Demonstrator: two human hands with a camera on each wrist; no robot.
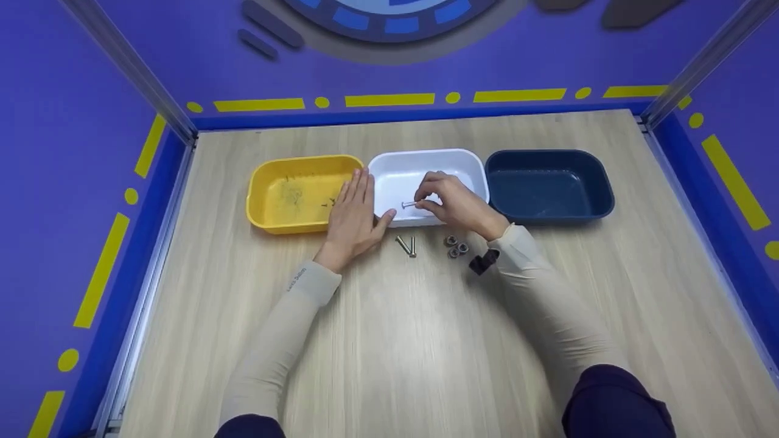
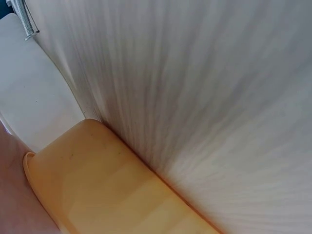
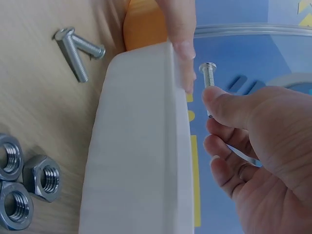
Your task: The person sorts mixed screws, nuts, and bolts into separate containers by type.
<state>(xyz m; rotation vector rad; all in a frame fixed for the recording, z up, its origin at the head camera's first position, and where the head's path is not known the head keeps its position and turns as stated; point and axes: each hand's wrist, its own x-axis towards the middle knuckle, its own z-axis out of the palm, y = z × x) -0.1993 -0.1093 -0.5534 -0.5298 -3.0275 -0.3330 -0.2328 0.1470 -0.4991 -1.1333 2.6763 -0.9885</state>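
My right hand (image 1: 453,204) pinches a silver bolt (image 3: 208,74) between thumb and fingers, its head sticking out to the left. Hand and bolt are over the white bin (image 1: 426,157), inside its outline in the head view. With fingers stretched out, my left hand (image 1: 354,216) rests on the yellow bin's right end, where it meets the white bin; its thumb lies at the white bin's front rim. Small dark pieces lie in the yellow bin (image 1: 268,226). Two more bolts (image 3: 74,57) lie crossed on the table in front of the white bin.
Several hex nuts (image 1: 455,246) are clustered on the table, left of the black device (image 1: 484,261) at my right wrist. A dark blue bin (image 1: 551,216) stands right of the white one, all three in a row. Blue panels (image 1: 389,79) wall in the wooden table (image 1: 377,340).
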